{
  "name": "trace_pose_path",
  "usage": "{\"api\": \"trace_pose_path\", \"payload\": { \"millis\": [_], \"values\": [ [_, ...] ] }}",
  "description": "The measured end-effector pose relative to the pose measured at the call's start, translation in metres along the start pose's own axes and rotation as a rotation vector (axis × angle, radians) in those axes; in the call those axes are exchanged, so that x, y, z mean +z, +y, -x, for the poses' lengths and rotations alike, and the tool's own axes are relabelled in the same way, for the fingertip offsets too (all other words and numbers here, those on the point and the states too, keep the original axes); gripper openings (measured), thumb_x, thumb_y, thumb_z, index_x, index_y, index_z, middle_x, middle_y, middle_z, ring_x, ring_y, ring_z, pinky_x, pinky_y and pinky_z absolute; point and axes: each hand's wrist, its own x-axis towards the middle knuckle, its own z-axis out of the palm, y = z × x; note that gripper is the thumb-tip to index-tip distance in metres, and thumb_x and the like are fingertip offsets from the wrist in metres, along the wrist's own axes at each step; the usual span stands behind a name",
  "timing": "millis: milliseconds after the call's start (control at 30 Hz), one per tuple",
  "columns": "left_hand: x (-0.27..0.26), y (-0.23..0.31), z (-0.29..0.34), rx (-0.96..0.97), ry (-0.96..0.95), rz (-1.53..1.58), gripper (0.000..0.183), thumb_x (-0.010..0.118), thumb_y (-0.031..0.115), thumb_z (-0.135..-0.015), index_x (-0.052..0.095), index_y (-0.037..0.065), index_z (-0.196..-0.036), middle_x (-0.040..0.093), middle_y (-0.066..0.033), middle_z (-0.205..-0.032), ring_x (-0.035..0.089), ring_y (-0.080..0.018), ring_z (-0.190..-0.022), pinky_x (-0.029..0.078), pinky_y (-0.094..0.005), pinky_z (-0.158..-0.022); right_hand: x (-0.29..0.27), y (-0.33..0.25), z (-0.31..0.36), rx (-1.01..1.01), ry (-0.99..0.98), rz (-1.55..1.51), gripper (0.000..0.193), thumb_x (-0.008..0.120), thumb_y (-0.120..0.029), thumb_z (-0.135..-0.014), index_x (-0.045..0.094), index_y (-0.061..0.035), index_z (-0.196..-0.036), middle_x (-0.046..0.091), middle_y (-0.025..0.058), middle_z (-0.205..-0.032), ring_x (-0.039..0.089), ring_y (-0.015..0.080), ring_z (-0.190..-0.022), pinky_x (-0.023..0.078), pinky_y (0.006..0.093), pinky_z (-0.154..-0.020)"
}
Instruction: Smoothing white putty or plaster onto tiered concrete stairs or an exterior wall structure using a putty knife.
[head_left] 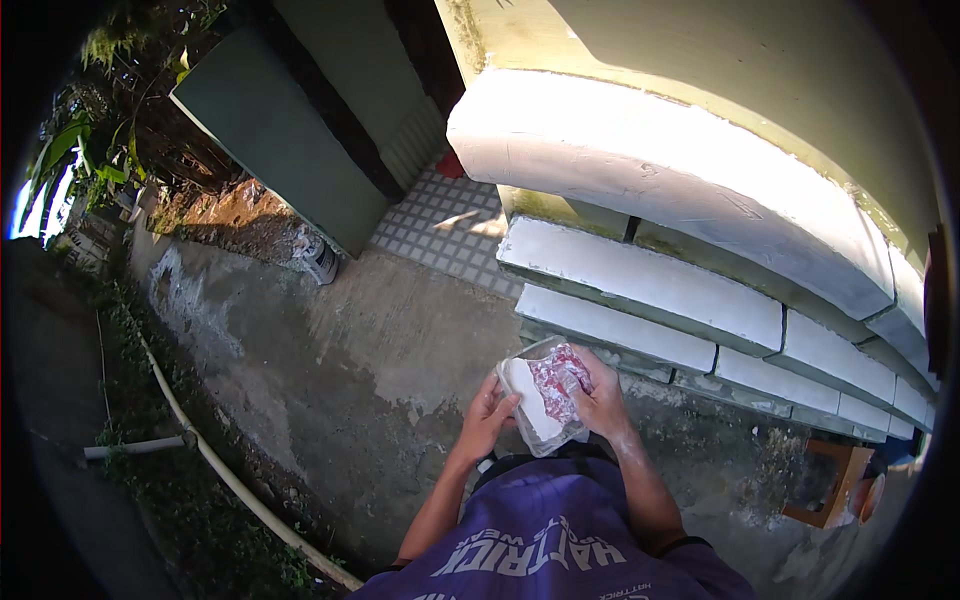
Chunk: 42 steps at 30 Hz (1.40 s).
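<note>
My left hand grips the near left side of a see-through plastic tub, its thumb over the rim. A white substance fills part of the tub; whether it is paste or paint I cannot tell. My right hand is closed on a crumpled red cloth smeared with white, over the tub's right side. White smears mark my right hand and forearm. Just beyond the tub rise stepped ledges with white-coated tops, along a pale yellow-green wall.
Grey-and-white tiles lie in a doorway beside a green door. A white-smeared container stands near its foot. At the lower right is a brown wooden frame. A long pale pipe edges the concrete ground on the left.
</note>
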Motion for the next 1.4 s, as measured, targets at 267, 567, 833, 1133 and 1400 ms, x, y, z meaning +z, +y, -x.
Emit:
{"api": "trace_pose_path", "payload": {
  "millis": [267,567,833,1133,1400],
  "values": [
    [0.009,-0.021,-0.003,-0.039,0.03,-0.005,0.047,0.055,0.019,-0.098,0.038,0.008,-0.141,0.055,-0.0024,-0.127,0.057,-0.0128,-0.108,0.052,-0.03,-0.079,-0.023,0.015,-0.014,0.064,-0.099,-0.077,0.04,0.06,-0.004,-0.092,0.051,0.0062,-0.129,0.063,0.0105,-0.114,0.058,0.0129,-0.103,0.047,0.0279,-0.092],
    [-0.037,-0.022,0.018,0.007,0.008,0.042,0.048,0.054,0.02,-0.099,0.036,0.007,-0.141,0.055,-0.0042,-0.128,0.058,-0.0145,-0.107,0.053,-0.0303,-0.078,0.012,0.014,0.002,0.181,0.037,-0.236,0.032,0.057,-0.008,-0.095,0.053,0.0021,-0.126,0.063,0.0051,-0.111,0.058,0.009,-0.101,0.047,0.0256,-0.09],
    [-0.082,-0.065,0.051,-0.017,0.099,0.215,0.045,0.053,0.021,-0.099,0.039,0.007,-0.139,0.06,-0.0059,-0.12,0.062,-0.0157,-0.1,0.055,-0.0308,-0.075,0.037,0.013,0.028,0.324,0.252,-0.777,0.026,0.054,-0.014,-0.099,0.054,-0.0051,-0.123,0.064,0.0023,-0.108,0.059,0.0107,-0.101,0.047,0.0287,-0.092],
    [-0.146,-0.09,0.061,-0.003,0.341,0.371,0.045,0.053,0.033,-0.098,0.043,0.012,-0.137,0.06,-0.0001,-0.109,0.059,-0.0091,-0.086,0.048,-0.0244,-0.062,0.031,-0.001,0.051,0.057,0.468,-1.128,0.047,0.057,-0.006,-0.094,0.045,-0.0081,-0.139,0.063,0.005,-0.12,0.062,0.0195,-0.108,0.049,0.0344,-0.096],
    [-0.174,-0.075,0.047,0.063,0.303,0.343,0.048,0.052,0.035,-0.099,0.039,0.014,-0.139,0.059,-0.002,-0.111,0.06,-0.0118,-0.089,0.048,-0.0273,-0.062,-0.004,-0.107,-0.029,-0.821,0.731,0.944,0.035,0.061,0.004,-0.084,0.068,-0.0062,-0.116,0.065,0.0131,-0.123,0.061,0.0317,-0.116,0.049,0.0428,-0.1]
  ]
}}
